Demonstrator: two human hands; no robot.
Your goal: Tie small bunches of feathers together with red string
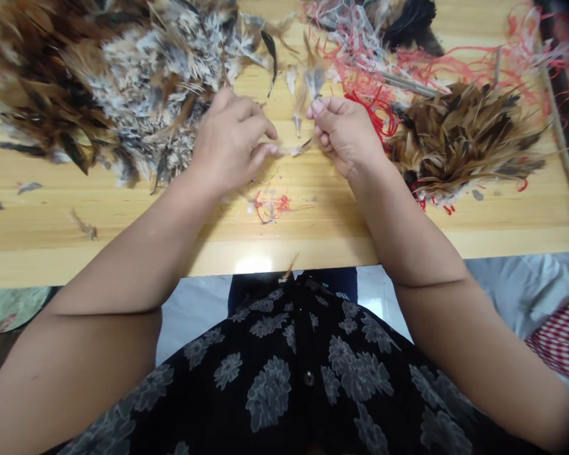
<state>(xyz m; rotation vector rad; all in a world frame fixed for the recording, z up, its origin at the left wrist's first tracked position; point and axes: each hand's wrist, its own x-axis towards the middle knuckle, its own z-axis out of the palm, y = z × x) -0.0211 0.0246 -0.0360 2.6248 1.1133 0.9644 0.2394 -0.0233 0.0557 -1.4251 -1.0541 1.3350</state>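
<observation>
My left hand [234, 139] is at the right edge of a large heap of loose brown, grey and white feathers [146, 82]. Its fingers are bent and apart, with a gap between thumb and forefinger and nothing visible held there. With thumb and forefinger pinched together, my right hand [344, 129] holds a small grey-brown feather [313, 79] that points away from me. Between the hands, one pale feather [298, 120] and a short dark-tipped feather [299, 150] are on the table. The tips of some left fingers are hidden.
To the right is a thick bundle of brown feathers [464, 139] with red string [372, 110] beside it. Tangled red and white strands [422, 63] and black feathers [410, 25] spread behind it. Red thread scraps [272, 205] are near the front of the wooden table [171, 253].
</observation>
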